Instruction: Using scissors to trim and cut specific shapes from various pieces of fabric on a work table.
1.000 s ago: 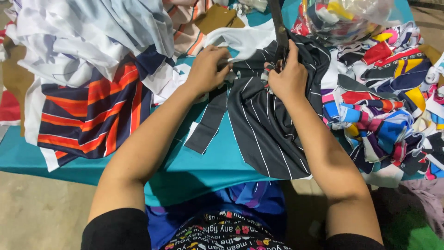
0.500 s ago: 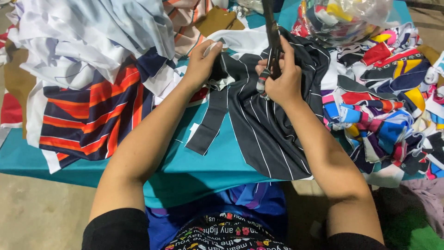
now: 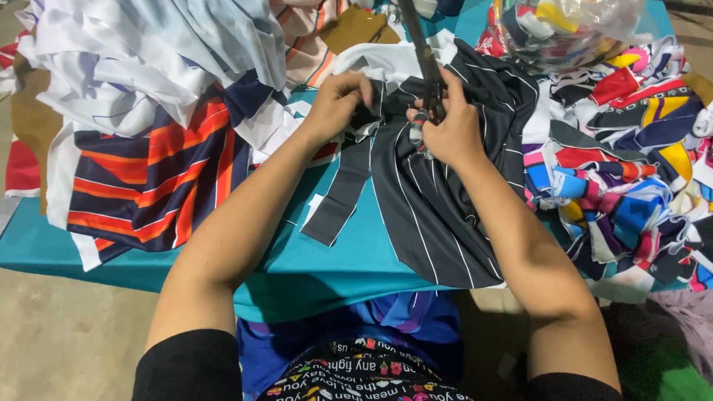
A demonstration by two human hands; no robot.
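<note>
A black fabric with thin white stripes (image 3: 438,215) lies across the teal table (image 3: 334,267). My left hand (image 3: 338,100) pinches the fabric's upper edge near a white piece of cloth (image 3: 386,59). My right hand (image 3: 445,126) grips the handles of long dark scissors (image 3: 425,59), whose blades point up and away over the fabric. A narrow striped strip (image 3: 345,189) hangs down from the pinched spot onto the table.
A heap of white, navy and orange striped fabric (image 3: 148,148) fills the left side. Colourful scraps (image 3: 624,171) pile up on the right, with a clear plastic bag of scraps (image 3: 572,30) behind them. The table's near edge meets my lap.
The scissors have tilted further upright and their tips have left the top of the view. My left hand has curled tighter on the fabric edge.
</note>
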